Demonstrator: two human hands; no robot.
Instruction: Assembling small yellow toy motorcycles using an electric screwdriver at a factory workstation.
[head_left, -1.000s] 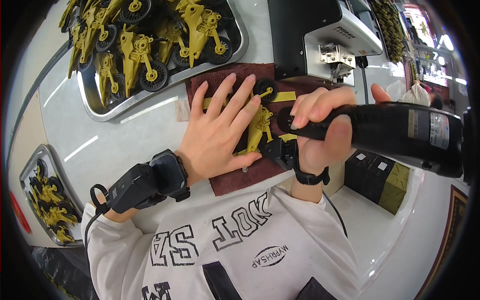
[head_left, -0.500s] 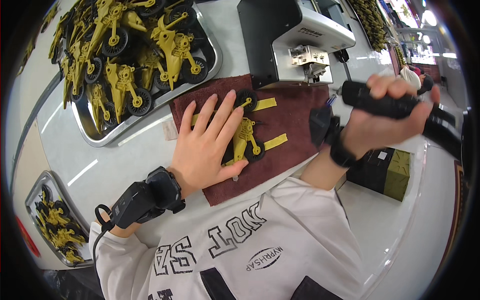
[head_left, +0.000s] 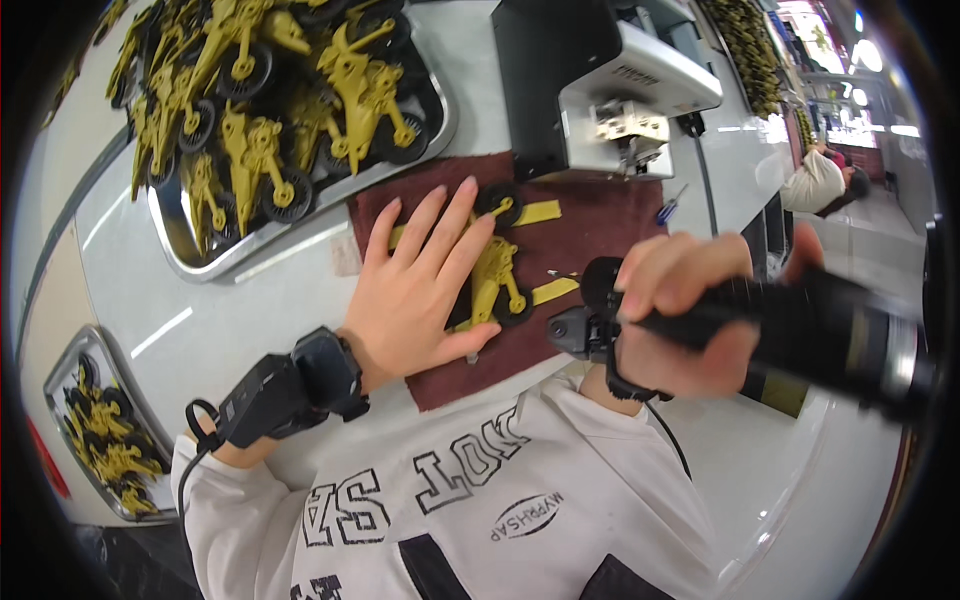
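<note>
My left hand (head_left: 415,295) lies flat with fingers spread over a dark red towel (head_left: 600,215). Beside and partly under it is a yellow toy motorcycle (head_left: 494,272) with black wheels, half covered by the palm. Yellow strips (head_left: 556,291) stick out to the right of its wheels. My right hand (head_left: 690,320) is wrapped round a thick black electric screwdriver (head_left: 790,315), held up off the towel at the right. Motion blurs that hand and tool, and the tool's working tip is hard to make out.
A metal tray (head_left: 444,115) piled with yellow motorcycles stands at the upper left; a smaller tray (head_left: 62,365) with more is at lower left. Beyond the towel is a black and silver machine (head_left: 600,90). A small blue-handled tool (head_left: 668,209) lies near its corner. Another person (head_left: 818,185) is far right.
My right hand has brought the electric screwdriver down and left, closer to me, and turned it. My left hand stays in place on the motorcycle.
</note>
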